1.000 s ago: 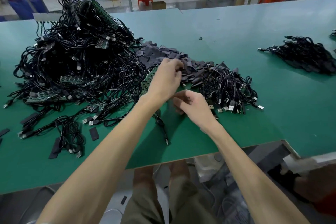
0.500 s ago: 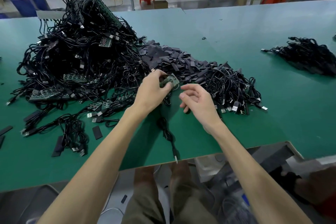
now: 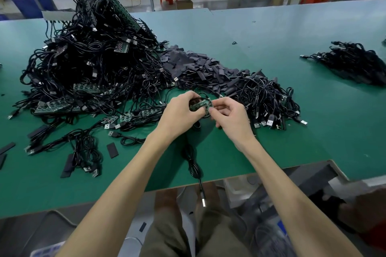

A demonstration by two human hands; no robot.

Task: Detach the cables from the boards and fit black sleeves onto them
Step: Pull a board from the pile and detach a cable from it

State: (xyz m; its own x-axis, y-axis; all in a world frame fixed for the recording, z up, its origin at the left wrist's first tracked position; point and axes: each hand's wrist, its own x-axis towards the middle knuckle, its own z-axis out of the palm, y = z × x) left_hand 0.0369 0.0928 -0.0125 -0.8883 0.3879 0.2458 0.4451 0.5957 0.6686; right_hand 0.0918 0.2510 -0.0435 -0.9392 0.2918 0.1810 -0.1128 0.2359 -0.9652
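Small green board (image 3: 201,104), components on its face, one black cable (image 3: 193,162) attached and trailing toward the person, plug hanging past the table (image 3: 271,33) edge. Board held just in front of the sleeve pile (image 3: 194,69). Left hand (image 3: 181,113) grips its left end, fingers curled round. Right hand (image 3: 231,118) pinches the right end, thumb and forefinger closed. Half a second earlier that hand was off the board, holding nothing.

Nothing here can be read from where I stand; any print on the small green board (image 3: 200,105) is too blurred.
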